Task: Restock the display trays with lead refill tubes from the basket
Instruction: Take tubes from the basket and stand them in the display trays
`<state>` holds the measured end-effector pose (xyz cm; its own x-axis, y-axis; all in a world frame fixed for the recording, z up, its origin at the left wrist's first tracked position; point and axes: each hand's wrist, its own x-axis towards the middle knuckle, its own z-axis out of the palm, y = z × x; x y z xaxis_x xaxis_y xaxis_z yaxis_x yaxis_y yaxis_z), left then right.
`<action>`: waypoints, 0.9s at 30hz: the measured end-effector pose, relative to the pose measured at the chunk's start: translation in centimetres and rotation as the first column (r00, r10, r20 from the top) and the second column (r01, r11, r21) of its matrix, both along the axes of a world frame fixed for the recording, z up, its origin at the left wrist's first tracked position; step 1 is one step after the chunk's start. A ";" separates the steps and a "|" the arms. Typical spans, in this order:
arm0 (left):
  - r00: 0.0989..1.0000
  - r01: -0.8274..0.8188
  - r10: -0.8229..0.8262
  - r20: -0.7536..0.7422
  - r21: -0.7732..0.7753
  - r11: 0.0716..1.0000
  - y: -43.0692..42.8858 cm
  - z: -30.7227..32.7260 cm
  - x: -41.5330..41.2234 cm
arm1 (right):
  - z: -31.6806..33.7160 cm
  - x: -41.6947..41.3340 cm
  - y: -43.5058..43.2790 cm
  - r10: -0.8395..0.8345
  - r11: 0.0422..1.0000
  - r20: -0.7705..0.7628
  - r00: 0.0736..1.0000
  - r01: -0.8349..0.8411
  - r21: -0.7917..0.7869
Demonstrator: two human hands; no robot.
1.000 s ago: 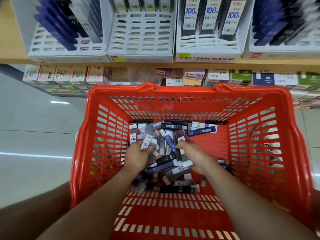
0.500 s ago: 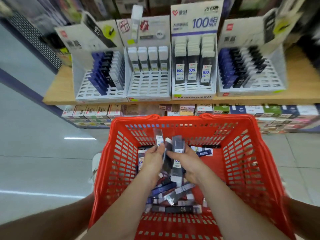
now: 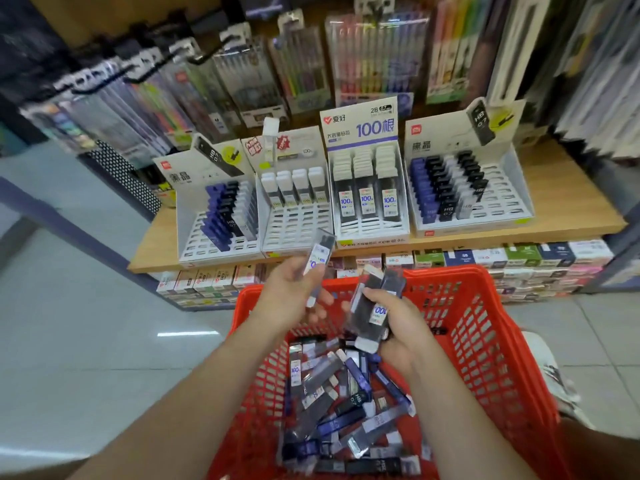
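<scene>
Clear flat tube (image 3: 321,252) pinched in left hand (image 3: 294,296); right hand (image 3: 401,329) grips boxy tubes (image 3: 369,303).

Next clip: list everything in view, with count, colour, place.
red plastic basket: one, red, foreground centre.
loose lead refill tubes: many, clear, black, blue, piled in basket.
white slotted display trays: four, white, side by side on shelf.
wooden shelf: one, tan, behind basket.
hanging pen packs: many, multicoloured, above trays.
small stacked boxes: many, mixed, under shelf.
left grip: bare hand, above basket, holding one clear tube.
right grip: bare hand, above basket, holding at least two white-capped tubes.
</scene>
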<state>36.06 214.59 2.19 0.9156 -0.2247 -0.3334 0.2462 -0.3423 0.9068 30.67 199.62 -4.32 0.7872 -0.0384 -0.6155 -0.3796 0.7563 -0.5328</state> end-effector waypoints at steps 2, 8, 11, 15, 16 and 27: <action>0.991 0.133 -0.136 0.021 0.096 0.986 0.0 2.0 0.7 | 0.7 0.4 -0.2 -0.013 0.999 0.030 0.999 0.011 0.050; 0.913 0.406 -0.390 -0.123 0.160 0.900 0.0 5.7 2.6 | 2.7 2.0 -1.0 -0.020 0.994 0.223 0.975 -0.006 0.113; 0.904 0.427 -0.411 -0.116 0.211 0.879 0.3 6.5 3.6 | 3.7 2.8 -1.4 -0.005 1.000 0.273 0.962 0.000 0.020; 0.986 0.150 -0.158 0.048 0.130 0.980 0.3 6.4 5.3 | 4.1 3.6 -2.0 0.058 0.981 0.303 0.951 0.001 -0.192; 0.995 0.081 -0.085 0.060 0.070 0.994 0.2 6.1 5.7 | 4.2 3.7 -1.9 0.067 0.975 0.306 0.950 0.003 -0.222; 0.864 0.019 -0.146 0.483 0.258 0.966 -5.3 4.1 11.4 | 1.1 4.6 -1.7 -0.277 0.960 0.056 0.959 0.274 0.056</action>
